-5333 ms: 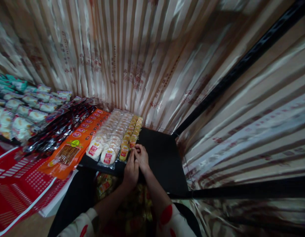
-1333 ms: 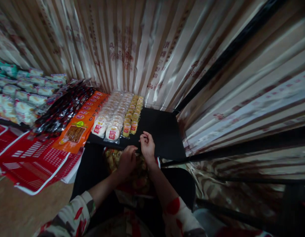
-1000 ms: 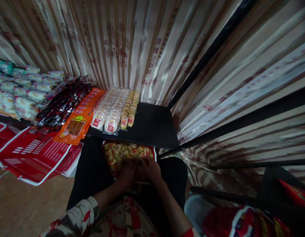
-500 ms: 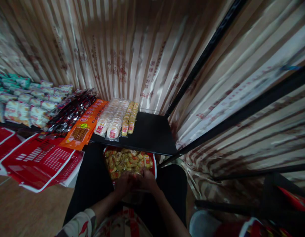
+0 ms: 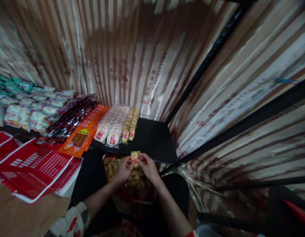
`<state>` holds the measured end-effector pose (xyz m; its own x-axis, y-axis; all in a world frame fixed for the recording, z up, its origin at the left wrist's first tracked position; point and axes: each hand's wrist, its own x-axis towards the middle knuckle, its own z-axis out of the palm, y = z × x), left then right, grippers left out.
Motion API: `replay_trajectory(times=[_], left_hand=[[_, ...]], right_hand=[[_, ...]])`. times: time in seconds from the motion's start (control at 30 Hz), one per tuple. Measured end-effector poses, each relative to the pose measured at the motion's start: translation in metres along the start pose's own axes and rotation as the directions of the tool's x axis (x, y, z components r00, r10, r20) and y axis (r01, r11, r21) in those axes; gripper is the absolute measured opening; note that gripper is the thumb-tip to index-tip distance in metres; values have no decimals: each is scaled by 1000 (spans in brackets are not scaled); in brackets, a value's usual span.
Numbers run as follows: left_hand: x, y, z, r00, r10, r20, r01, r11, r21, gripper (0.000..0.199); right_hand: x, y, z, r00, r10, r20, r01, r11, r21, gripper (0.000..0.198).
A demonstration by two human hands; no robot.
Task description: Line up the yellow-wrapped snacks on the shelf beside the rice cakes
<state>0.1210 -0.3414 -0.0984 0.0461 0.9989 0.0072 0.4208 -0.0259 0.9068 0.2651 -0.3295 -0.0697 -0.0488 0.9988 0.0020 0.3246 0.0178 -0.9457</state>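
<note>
Between my two hands is a small yellow wrapped snack packet (image 5: 134,157) with a red and white label. My left hand (image 5: 124,168) pinches its left side, and my right hand (image 5: 148,166) has its right side between thumb and fingers. Below them, a red-rimmed container (image 5: 153,197) rests between my legs, filled with loose yellow packets (image 5: 136,184) of the same look. Ahead on the black shelf (image 5: 154,138), two rows of matching yellow packets (image 5: 128,130) lie beside rows of round white wrapped snacks (image 5: 113,138).
Left along the shelf lie an orange snack bag (image 5: 79,138), dark shiny packets (image 5: 70,115) and many white packets (image 5: 40,120). Red basket-print bags (image 5: 41,168) hang at the shelf's front left. A black metal post (image 5: 204,72) slants up at the right before a striped curtain (image 5: 132,49).
Both hands have risen out of the container toward the shelf edge, now holding up a yellow packet. The view has tilted up slightly.
</note>
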Motion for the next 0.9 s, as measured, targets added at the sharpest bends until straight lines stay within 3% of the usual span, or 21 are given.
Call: replay_trajectory(times=[0.13,0.4,0.67,0.9], left_hand=[[22,12,-14,999,0,-54,2,999,37,26],[59,21,-20,992,1,-125,3,999,38,36],[80,8,-13,980,-1,-198,29,990,141,41],[79,-4,-7,943,109,-315,-83,992,96,43]], right_hand=[[20,-5,7,1000,-30,2,30,999,24,25],[69,-9,22,976,-29,-214,24,999,-23,23],[90,-14,31,955,-22,-297,-42,977,-209,20],[96,-15,42,960,-17,-281,-22,991,-135,23]])
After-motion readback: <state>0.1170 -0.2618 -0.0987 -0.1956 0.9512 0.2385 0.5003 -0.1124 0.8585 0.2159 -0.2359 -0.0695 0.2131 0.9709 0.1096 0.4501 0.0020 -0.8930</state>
